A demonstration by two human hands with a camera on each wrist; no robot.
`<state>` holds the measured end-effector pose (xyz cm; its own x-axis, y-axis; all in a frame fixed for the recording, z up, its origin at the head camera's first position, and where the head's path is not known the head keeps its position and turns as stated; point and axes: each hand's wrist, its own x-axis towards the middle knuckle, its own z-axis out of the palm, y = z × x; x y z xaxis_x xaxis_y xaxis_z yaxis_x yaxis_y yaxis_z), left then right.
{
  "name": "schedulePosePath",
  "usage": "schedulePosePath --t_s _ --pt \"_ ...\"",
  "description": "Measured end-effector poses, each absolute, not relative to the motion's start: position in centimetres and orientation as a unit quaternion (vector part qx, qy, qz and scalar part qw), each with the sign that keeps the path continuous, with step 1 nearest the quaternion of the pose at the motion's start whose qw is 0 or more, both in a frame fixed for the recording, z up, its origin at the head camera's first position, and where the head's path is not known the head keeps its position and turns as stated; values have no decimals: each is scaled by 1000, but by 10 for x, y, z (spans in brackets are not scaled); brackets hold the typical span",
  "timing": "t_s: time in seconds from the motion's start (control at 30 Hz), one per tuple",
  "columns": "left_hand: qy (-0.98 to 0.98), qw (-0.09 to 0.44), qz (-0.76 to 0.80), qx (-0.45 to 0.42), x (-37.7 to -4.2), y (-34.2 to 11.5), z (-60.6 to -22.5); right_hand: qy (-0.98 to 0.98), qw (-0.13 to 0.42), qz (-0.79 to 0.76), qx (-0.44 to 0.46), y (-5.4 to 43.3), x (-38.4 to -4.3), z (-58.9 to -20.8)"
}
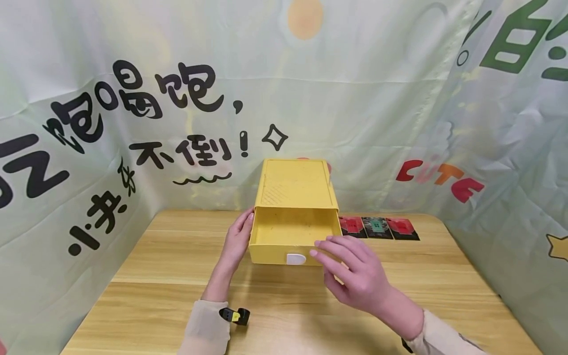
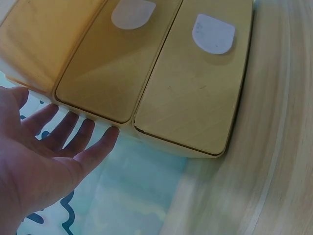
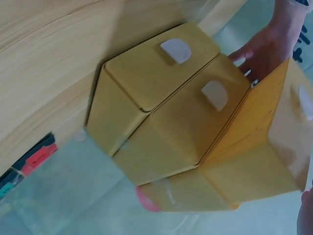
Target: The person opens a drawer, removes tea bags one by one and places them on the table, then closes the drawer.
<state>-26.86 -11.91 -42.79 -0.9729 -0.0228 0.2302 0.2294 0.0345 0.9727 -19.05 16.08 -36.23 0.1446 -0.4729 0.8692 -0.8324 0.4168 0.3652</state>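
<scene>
A yellow box of stacked drawers (image 1: 295,182) stands on the table, its top drawer (image 1: 284,254) pulled out toward me. Nothing lies on the part of the drawer floor that shows. White half-round handles (image 2: 213,34) mark the drawer fronts; the lower two drawers are closed in both wrist views. Against the box's left side rests my left hand (image 1: 236,239), fingers extended along it in the left wrist view (image 2: 54,147). My right hand (image 1: 355,273) is at the front right corner of the open drawer, fingers loosely bent; whether the fingertips touch it, I cannot tell.
Several red, green and black cards (image 1: 377,228) lie in a row on the wooden table (image 1: 168,266), right of the box near the back edge. A printed cloth (image 1: 355,98) hangs close behind the table and along both sides.
</scene>
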Motion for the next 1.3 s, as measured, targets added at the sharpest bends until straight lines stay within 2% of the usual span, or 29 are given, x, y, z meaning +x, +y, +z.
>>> schedulePosePath --t_s 0.7,0.93,1.3 --pt "-714 99 -689 -75 -269 -120 -428 -672 520 7 527 130 -179 -379" --pt "-708 88 -696 -80 -269 -121 -429 -683 511 8 521 123 -181 -383" --pt "-713 99 -689 -80 -268 -120 -429 -697 508 27 505 119 -183 -385"
